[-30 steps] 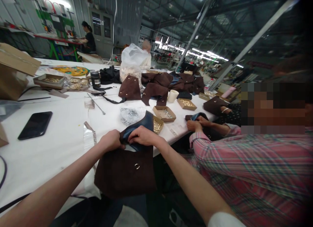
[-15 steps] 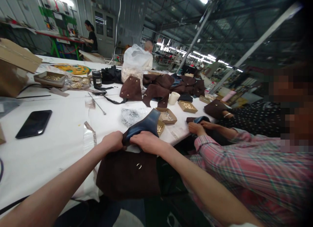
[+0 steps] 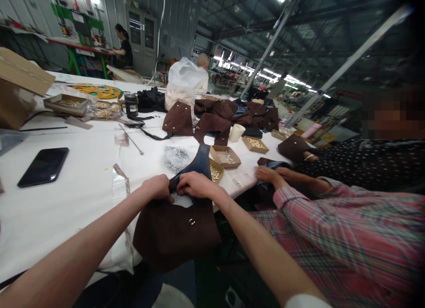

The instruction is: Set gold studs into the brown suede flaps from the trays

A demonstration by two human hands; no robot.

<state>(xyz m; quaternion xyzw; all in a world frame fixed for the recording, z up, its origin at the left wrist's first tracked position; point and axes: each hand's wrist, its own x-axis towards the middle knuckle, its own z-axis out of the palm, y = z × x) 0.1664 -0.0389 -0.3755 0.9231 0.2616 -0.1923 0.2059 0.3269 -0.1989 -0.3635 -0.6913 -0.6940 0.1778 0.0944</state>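
A brown suede piece with a small metal ring hangs over the near edge of the white table. Its dark blue lining flap stands up behind my hands. My left hand is closed on the piece's top edge at the left. My right hand pinches the same edge just beside it, fingers folded over the lining.
A black phone lies at the left. Small cardboard trays of metal fittings and a bag of silver rivets sit behind my hands. More brown pieces are piled farther back. A person in a plaid sleeve works at my right.
The blue lining flap has tipped more upright. My hands have stayed on the top edge, drawn slightly closer together, and the view has shifted a little.
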